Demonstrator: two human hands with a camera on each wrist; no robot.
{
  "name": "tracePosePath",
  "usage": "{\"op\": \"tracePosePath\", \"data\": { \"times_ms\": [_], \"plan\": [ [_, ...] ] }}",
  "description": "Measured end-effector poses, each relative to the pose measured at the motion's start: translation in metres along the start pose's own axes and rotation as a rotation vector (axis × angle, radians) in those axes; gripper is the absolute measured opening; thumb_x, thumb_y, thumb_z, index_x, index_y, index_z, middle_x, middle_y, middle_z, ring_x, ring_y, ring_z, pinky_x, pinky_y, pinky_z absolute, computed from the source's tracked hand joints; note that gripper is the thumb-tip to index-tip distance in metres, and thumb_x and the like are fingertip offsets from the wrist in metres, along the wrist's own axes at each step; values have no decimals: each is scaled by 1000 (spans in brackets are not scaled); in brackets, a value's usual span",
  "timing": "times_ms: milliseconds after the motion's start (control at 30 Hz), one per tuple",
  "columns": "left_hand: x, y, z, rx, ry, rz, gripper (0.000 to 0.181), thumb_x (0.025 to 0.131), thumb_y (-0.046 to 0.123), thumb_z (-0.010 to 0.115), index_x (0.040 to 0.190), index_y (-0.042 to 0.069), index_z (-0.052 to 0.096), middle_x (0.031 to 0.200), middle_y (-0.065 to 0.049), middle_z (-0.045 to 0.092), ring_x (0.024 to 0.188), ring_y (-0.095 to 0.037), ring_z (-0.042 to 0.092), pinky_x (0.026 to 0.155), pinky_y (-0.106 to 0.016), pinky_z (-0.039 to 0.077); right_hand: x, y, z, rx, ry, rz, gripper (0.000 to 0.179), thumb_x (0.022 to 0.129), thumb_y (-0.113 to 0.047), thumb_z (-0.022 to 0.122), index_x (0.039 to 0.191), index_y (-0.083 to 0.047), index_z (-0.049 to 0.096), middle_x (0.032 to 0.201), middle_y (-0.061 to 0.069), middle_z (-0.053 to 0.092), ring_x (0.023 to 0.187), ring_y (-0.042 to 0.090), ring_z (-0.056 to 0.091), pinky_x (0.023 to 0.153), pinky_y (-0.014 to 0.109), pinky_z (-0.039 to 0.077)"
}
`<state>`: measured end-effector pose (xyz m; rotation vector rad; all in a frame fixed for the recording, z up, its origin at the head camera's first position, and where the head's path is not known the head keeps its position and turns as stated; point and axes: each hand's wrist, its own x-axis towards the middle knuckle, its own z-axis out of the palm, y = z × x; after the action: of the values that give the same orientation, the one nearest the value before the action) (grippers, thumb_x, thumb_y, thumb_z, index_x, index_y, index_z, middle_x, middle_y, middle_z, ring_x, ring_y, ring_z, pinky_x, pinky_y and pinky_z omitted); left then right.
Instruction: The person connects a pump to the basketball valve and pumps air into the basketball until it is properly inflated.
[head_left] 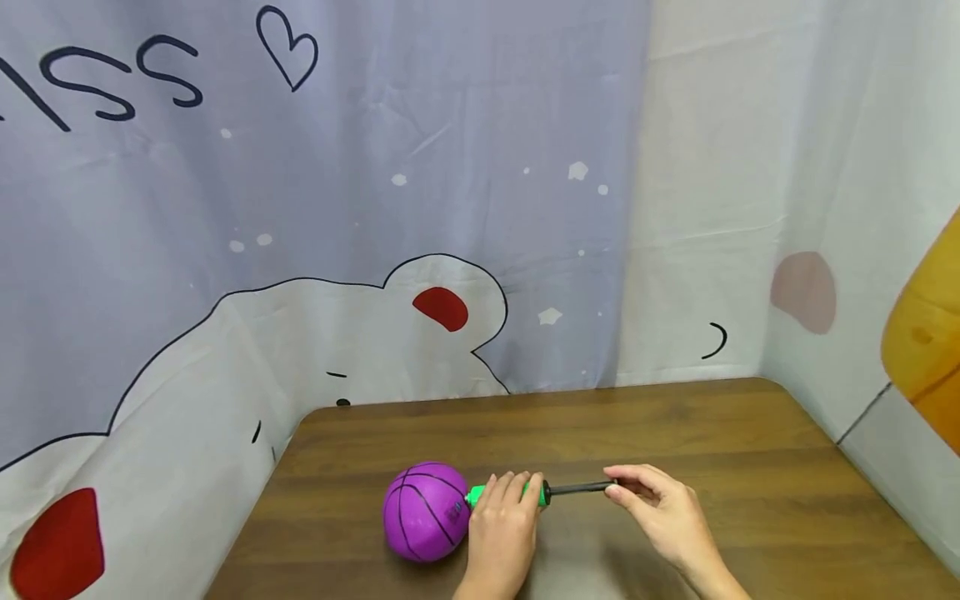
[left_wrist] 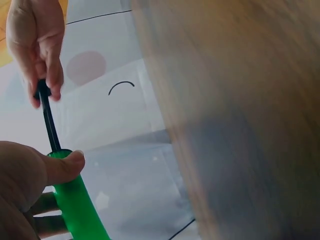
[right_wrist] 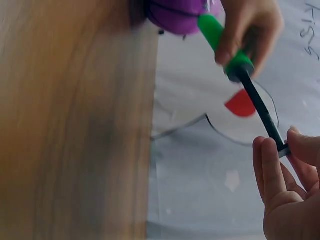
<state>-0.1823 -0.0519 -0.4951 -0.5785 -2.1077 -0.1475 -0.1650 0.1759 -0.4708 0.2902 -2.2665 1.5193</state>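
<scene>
A purple ball (head_left: 424, 512) with black basketball lines sits on the wooden table, left of both hands. Beside it, my left hand (head_left: 502, 523) grips the green barrel of a hand pump (left_wrist: 80, 210), whose tip meets the ball's right side. The black rod (head_left: 577, 488) stands well out of the barrel toward the right. At its far end my right hand (head_left: 663, 518) pinches the small black handle (right_wrist: 284, 149) between thumb and fingers. In the right wrist view the left hand (right_wrist: 252, 30) wraps the barrel, and part of the ball (right_wrist: 177, 17) shows behind.
The brown wooden table (head_left: 750, 450) has rounded far corners. Right behind it hangs a printed cloth (head_left: 450, 167) with bear shapes and stars, which also runs along the left and right sides.
</scene>
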Motion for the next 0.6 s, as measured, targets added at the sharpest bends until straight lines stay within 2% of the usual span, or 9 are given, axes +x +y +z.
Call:
{"op": "tracePosePath", "data": {
  "times_ms": [133,300,433,600],
  "plan": [
    [-1,0,1,22,-8,3,44,63,17,92,104,16,76,99,-1,75,92,-21,73,86,-43,62,-1,-2,25,50,-8,-15,20,85,-8,80,104,-13,77,98,1,73,85,3,68,74,20,60],
    [-2,1,1,30,-33,6,43,64,19,92,104,15,77,99,-2,76,92,-22,73,87,-44,61,-1,-4,49,104,-53,42,20,84,-6,80,103,-11,76,99,3,73,86,5,69,76,19,60],
    [-1,2,1,32,-39,4,40,67,18,91,105,15,77,100,-3,76,92,-23,73,87,-45,61,1,-5,57,93,-88,71,21,84,-6,79,104,-12,76,101,0,72,89,8,70,79,19,59],
    [1,2,0,37,-43,2,42,66,20,91,105,16,76,100,-2,76,92,-22,73,87,-44,61,2,-6,58,111,-83,61,21,83,-6,80,103,-13,76,101,0,73,89,9,71,79,18,59]
  ]
}}
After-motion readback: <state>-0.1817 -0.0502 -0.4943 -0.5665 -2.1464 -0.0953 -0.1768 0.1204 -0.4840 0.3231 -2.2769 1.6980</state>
